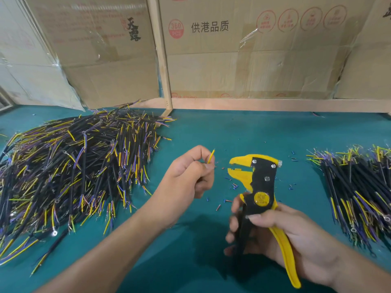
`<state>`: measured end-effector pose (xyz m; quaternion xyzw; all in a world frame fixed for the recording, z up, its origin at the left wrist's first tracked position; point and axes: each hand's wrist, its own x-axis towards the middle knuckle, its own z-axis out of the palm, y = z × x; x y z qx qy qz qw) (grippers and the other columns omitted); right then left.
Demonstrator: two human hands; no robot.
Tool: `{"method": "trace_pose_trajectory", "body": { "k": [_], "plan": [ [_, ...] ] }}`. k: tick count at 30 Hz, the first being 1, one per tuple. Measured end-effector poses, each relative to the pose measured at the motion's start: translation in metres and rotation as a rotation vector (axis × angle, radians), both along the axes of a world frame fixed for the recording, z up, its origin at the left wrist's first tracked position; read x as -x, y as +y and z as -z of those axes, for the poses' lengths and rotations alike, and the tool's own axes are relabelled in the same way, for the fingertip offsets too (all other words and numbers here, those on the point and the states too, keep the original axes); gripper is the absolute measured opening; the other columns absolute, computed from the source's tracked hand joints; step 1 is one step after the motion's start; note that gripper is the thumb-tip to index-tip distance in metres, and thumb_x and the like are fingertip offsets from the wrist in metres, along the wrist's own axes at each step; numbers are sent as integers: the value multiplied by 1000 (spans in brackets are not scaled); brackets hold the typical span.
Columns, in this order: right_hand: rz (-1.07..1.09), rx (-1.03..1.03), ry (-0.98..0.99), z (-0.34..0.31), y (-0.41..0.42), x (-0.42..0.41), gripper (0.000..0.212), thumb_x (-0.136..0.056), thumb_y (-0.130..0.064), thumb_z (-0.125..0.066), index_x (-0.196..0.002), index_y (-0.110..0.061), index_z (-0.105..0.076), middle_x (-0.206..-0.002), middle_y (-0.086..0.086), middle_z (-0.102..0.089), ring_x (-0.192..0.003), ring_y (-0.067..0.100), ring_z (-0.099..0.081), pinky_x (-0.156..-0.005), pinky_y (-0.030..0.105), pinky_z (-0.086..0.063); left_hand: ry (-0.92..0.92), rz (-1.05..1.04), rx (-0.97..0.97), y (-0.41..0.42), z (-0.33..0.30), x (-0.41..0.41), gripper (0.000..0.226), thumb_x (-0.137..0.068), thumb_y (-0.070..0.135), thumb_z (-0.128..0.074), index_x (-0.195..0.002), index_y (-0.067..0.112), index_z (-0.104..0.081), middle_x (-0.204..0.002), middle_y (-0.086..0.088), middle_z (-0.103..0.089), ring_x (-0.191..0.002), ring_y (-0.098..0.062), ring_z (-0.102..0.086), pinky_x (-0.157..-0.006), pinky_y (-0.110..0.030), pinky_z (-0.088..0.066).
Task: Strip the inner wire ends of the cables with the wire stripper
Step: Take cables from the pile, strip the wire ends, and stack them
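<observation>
The left hand [186,174] pinches a yellow inner wire [211,156] between thumb and forefinger, the other fingers curled loosely under. The wire stands up past the fingertips, tilted a little to the right, with a short pale tip that looks bare, though it is too small to be sure. The rest of its cable is hidden inside the hand.

A strand this thin should be light and limp, and likely to bend if it is pushed at the tool with much free length. A hold close below the end, as here, should keep it stiff enough to feed. The insulation looks smooth, so a firm pinch seems wise when the blades pull.

The right hand [281,235] is wrapped around the handles of the wire stripper [261,187], fingers round the black handle and palm against the yellow one. Its yellow jaws stand slightly apart just to the right of the left fingertips, not touching the wire. The tool looks rigid and far heavier than the wire.

Bits of cut insulation [230,187] litter the green table [232,127] below and between the two hands. A big heap of cables [69,170], black sheaths with yellow, blue and purple cores, lies well left of the left hand. A smaller pile of cables [357,191] lies right of the tool.
</observation>
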<state>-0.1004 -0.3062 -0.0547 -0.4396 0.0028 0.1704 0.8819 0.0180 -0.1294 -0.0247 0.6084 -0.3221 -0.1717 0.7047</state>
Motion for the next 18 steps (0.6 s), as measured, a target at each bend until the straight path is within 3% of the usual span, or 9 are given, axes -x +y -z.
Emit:
{"method": "trace_pose_trajectory", "body": {
  "k": [5, 12, 15, 18],
  "plan": [
    [-33, 50, -25, -4, 6, 5, 27, -74, -9, -67, -100, -3, -71, -96, 35, -64, -86, 45, -65, -82, 59, -52, -25, 40, -12, 0, 1, 2, 3, -73, 26, -50, -74, 26, -47, -53, 11, -29, -48, -7, -21, -45, -17, -21],
    [-97, 81, -64, -4, 6, 6, 23, -84, -14, -65, -104, -2, -65, -83, 25, -58, -77, 37, -59, -81, 57, -50, -15, 83, -3, -1, -1, 5, 4, -69, 23, -52, -70, 27, -51, -55, 13, -31, -47, -5, -21, -44, -16, -21],
    [-111, 86, -74, -3, 8, 7, 24, -86, -16, -65, -105, -2, -65, -80, 23, -57, -75, 35, -58, -79, 56, -50, 5, 84, -8, -1, -2, 6, 14, -74, 13, -53, -72, 26, -48, -56, 12, -28, -46, -5, -22, -44, -14, -22],
    [-123, 90, -92, -3, 9, 8, 24, -87, -18, -65, -105, -2, -65, -79, 22, -56, -74, 34, -58, -79, 55, -51, -4, 101, -1, 0, -1, 7, 12, -72, 19, -55, -76, 24, -45, -57, 14, -28, -46, -4, -23, -44, -14, -23]
  ]
}}
